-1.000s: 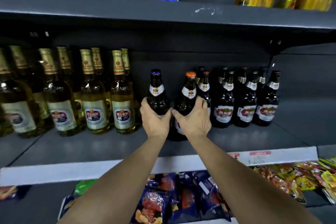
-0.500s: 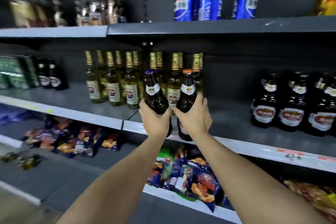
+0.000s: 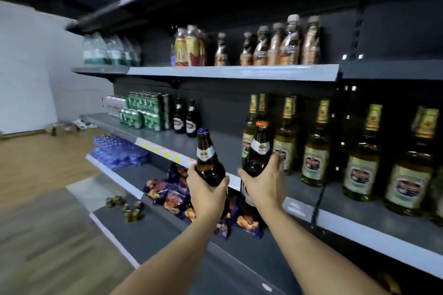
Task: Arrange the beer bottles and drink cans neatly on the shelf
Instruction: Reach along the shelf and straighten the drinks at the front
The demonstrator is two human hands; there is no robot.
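Note:
My left hand (image 3: 208,193) grips a dark beer bottle with a blue cap (image 3: 208,158), held upright in front of the middle shelf (image 3: 359,213). My right hand (image 3: 265,185) grips a second dark beer bottle with an orange cap (image 3: 259,151), just right of the first. Both bottles are off the shelf, in the air. Farther left on the same shelf stand two dark beer bottles (image 3: 185,118) beside green can packs (image 3: 146,110). A row of pale gold-foil beer bottles (image 3: 316,148) stands to the right of my hands.
The upper shelf (image 3: 235,72) carries brownish drink bottles and wrapped green bottle packs. Snack bags (image 3: 172,194) and blue water packs (image 3: 117,151) lie on the lower shelves. A wooden floor (image 3: 38,165) and a white wall are at the left.
Both hands lifted the two dark bottles off the shelf and carried them left. The view swung left, past the gold-foil bottles; the cola cans and the dark bottle row went out of sight.

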